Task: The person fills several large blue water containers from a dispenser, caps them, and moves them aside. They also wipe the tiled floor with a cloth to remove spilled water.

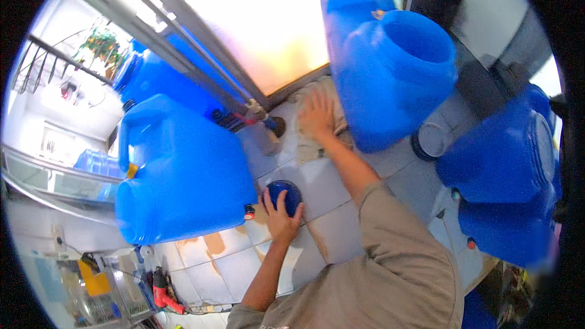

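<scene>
My left hand (282,222) is over a dark blue round lid (293,191) low at the tiled floor, its fingers and thumb spread across it to the rim. Farther off, my right hand (317,114) lies flat with fingers stretched on a crumpled beige cloth (308,146) on the floor. Just right of the cloth stands a large blue plastic container (390,85) with a wide open mouth. To the left of both hands, another big blue jug (189,170) lies tilted, with a handle and a small red-tipped tap near my left hand.
A dark-rimmed lid (431,141) rests on the floor at right, beside more blue containers (493,152). A metal-framed glass door (237,18) rises at the back. Close on the left lie a red heat-gun-like tool (163,292) and its cord.
</scene>
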The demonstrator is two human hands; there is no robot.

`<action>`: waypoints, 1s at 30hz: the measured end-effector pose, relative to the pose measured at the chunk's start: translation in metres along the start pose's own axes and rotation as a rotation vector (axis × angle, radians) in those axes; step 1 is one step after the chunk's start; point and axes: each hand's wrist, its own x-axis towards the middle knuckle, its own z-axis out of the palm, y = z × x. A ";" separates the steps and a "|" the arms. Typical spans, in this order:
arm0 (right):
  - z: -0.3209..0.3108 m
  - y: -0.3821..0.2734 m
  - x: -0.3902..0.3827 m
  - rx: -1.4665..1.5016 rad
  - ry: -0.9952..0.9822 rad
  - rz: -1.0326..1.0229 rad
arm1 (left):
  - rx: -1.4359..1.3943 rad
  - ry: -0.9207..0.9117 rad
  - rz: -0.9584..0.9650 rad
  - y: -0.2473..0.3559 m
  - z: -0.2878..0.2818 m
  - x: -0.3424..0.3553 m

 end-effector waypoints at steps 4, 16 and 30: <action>-0.030 0.015 -0.139 0.135 0.057 -0.105 | 0.123 -0.061 0.025 0.001 -0.005 0.001; -0.147 0.178 -0.442 -0.093 0.126 0.595 | -0.428 -0.176 0.318 0.014 -0.053 -0.144; -0.190 0.315 -0.782 0.058 0.483 1.642 | -0.614 -0.371 0.748 0.090 -0.034 -0.143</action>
